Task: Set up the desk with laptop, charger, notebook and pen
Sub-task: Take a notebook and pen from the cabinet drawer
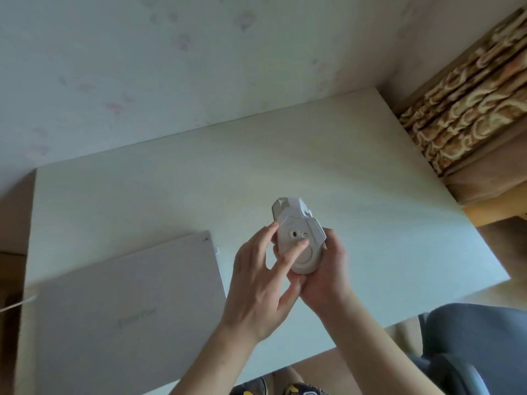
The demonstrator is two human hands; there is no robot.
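While my right hand (322, 272) gripped the upturned mouse (299, 238) and my open left hand (256, 283) fingered it, only the shut laptop (125, 309) at seven o'clock sat placed; notebook and pen were unseen.

I see a pale desk (370, 195) against a flowered wall. My right hand (325, 276) cradles a white computer mouse (299, 240) held above the desk, its underside turned up toward me. My left hand (256, 292) reaches across, one fingertip pressed on that underside near a small switch. A closed silver laptop (128, 306) lies flat at left, a white cable (17, 305) at its left edge.
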